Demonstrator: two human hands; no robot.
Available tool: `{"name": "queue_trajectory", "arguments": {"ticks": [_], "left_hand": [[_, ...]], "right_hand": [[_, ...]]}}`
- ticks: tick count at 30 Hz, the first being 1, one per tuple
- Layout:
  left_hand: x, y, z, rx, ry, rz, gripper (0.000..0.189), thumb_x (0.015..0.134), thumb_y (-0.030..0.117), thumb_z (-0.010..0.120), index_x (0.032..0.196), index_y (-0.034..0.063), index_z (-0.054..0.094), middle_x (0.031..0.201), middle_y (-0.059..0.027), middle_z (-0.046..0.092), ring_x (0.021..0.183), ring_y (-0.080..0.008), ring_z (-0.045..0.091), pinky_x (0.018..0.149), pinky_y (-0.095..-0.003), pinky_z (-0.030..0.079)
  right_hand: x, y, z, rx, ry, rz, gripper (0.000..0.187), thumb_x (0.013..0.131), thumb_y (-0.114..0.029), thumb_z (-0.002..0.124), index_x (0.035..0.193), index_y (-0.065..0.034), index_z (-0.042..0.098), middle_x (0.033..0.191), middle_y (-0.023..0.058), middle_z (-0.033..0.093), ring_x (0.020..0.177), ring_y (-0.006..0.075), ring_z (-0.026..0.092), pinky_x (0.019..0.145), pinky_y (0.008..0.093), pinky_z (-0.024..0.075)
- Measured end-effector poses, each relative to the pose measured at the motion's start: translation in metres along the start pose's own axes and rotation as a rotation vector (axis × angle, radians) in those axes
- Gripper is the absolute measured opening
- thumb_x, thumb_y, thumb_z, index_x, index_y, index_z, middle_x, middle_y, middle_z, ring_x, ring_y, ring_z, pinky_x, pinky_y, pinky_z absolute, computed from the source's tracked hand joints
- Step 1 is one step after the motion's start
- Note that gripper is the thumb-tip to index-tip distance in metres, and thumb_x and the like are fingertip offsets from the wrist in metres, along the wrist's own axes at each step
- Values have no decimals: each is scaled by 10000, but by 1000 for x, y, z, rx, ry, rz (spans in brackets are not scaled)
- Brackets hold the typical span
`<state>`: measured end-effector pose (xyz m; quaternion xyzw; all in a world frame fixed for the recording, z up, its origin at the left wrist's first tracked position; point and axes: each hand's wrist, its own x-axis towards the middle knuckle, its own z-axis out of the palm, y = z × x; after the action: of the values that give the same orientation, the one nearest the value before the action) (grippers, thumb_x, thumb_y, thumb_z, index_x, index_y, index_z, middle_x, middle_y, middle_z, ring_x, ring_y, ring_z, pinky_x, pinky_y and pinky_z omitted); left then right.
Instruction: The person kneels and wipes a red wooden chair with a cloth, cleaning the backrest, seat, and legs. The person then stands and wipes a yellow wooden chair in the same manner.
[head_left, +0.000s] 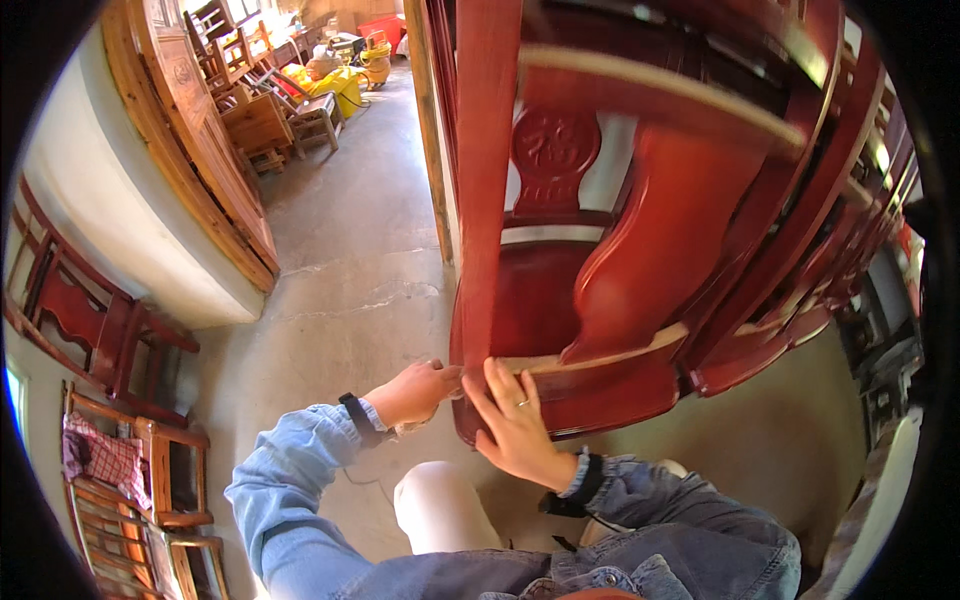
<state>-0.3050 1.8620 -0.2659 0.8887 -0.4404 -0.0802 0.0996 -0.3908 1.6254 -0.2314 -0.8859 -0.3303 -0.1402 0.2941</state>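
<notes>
Red-lacquered wooden chairs stand stacked in front of me, one upside down on another. A straight chair leg (484, 187) comes down at the near left corner of the lower chair's seat (600, 412). My left hand (416, 390) has its fingers bent at the left side of that corner; whether anything is pinched in them is hidden. My right hand (517, 427), with a ring on one finger, lies with fingers spread against the lower end of the leg and the seat edge. Behind it, a curved back splat (667, 232) and a round carved panel (556, 142) show between the rails.
More red chairs (806, 322) continue to the right. Along the left wall are a red chair (82, 319) and brown wooden chairs (172, 472), one with a checked cloth (112, 454). A doorway with an open wooden door (202, 127) leads to stored furniture and a yellow container (349, 90).
</notes>
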Motion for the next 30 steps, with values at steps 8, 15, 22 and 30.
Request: {"name": "queue_trajectory", "arguments": {"ticks": [8, 15, 22, 30], "left_hand": [[12, 14, -12, 91, -199, -105, 238, 843, 117, 609, 1044, 116, 738, 1142, -63, 662, 1043, -323, 616, 850, -450, 551], [-12, 41, -60, -378, -129, -471, 267, 865, 157, 659, 1112, 81, 727, 1049, -196, 699, 1002, -426, 656, 850, -488, 527], [-16, 175, -282, -679, 823, -467, 328, 1017, 123, 569, 1322, 6, 597, 1247, -192, 575, 1136, -366, 585, 991, -368, 476], [-32, 269, -442, -916, 854, -400, 375, 1033, 172, 578, 1368, 5, 558, 1252, -173, 566, 1154, -336, 586, 994, -363, 465]], "right_hand": [[4, 3, -24, -3, -183, -21, 817, 772, -99, 693, 1540, -77, 413, 1658, 213, 211, 1514, 387, 267, 1204, 569, 239], [10, -31, -101, 94, -270, 98, 866, 781, -103, 724, 1571, -119, 368, 1676, 208, 159, 1511, 438, 239, 1205, 559, 253], [80, -115, -244, 931, 10, 395, 736, 991, -176, 658, 1596, -64, 255, 1588, 168, 281, 1413, 322, 405, 1015, 442, 523], [156, -196, -382, 746, -153, 465, 706, 879, -110, 804, 1467, -25, 420, 1284, 120, 600, 1210, 210, 575, 1024, 348, 466]]}}
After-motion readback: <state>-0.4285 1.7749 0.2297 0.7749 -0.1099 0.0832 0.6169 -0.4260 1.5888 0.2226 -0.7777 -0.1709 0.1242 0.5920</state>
